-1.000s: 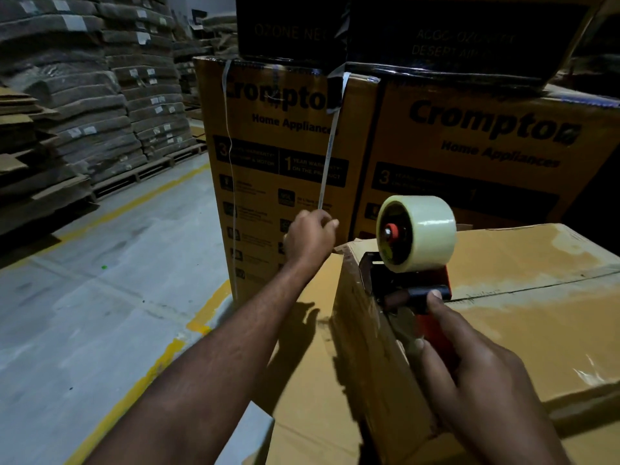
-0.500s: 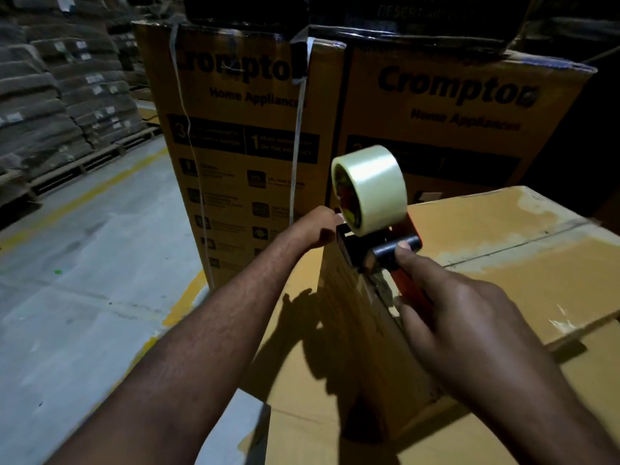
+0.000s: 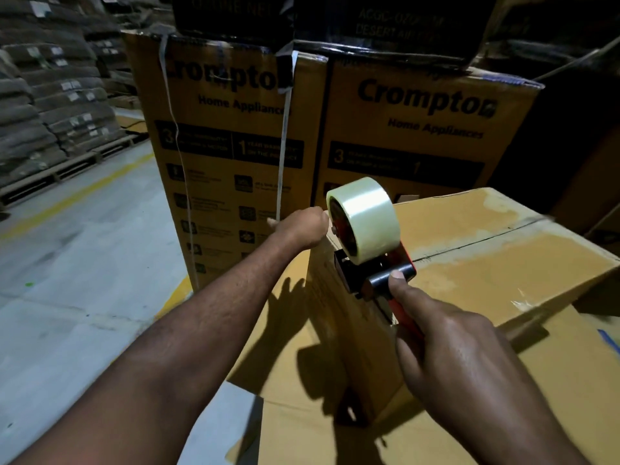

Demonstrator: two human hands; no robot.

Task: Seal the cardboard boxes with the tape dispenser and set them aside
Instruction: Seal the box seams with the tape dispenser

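While my right hand (image 3: pixel 446 350) grips the tape dispenser (image 3: pixel 370 260) at the left edge of the box (image 3: pixel 486 283), the seam (image 3: pixel 496 233) runs rightward away from it. Left hand (image 3: pixel 302 226) is curled beside the roll (image 3: pixel 365 213); I can't tell what it holds.

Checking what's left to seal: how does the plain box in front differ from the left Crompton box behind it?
The plain box has unprinted faces; the Crompton box carries black print. The plain box sits lower in front; the Crompton box stands taller, with dark cartons on top. Both are brown cardboard.
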